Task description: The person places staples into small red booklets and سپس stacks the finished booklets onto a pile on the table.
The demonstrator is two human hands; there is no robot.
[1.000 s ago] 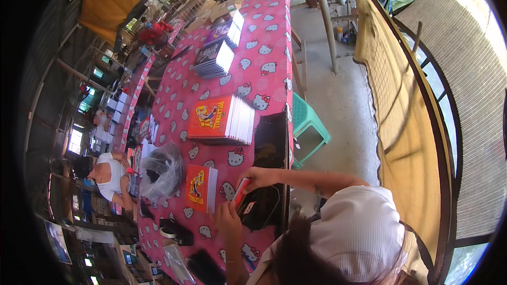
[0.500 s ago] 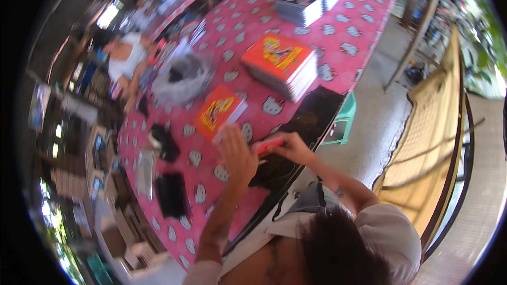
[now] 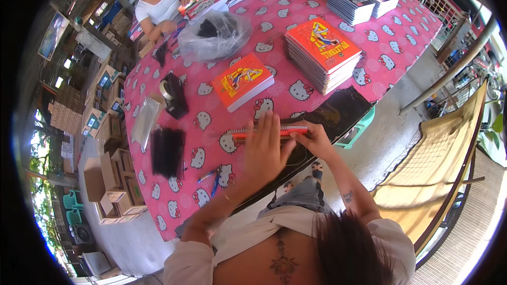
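Observation:
A spiral-bound notebook (image 3: 293,129) with red covers is held edge-on over the near edge of the table, its coil side facing up. My right hand (image 3: 317,140) grips its right end, thumb on the near cover. My left hand (image 3: 265,150) lies across its middle with fingers stretched out, hiding part of it. Just beyond is a small pile of orange-covered pages (image 3: 245,80). To its right stands a taller stack of orange spiral notebooks (image 3: 323,53). Beneath my right hand's side, a black mat (image 3: 340,110) covers the table edge.
Left on the pink tablecloth (image 3: 203,142) are a tape dispenser (image 3: 174,97), clear plastic sleeves (image 3: 145,121), a black bristly bundle (image 3: 168,152) and pens (image 3: 216,181). Farther back are a plastic bag (image 3: 214,39), dark-covered notebook stacks (image 3: 351,8) and a seated co-worker (image 3: 157,2). A green stool (image 3: 362,126) stands right.
My view has shifted, so the table things appear higher and more to the right. My left hand, blurred near the orange pile before, now rests across the notebook. My right hand still holds it.

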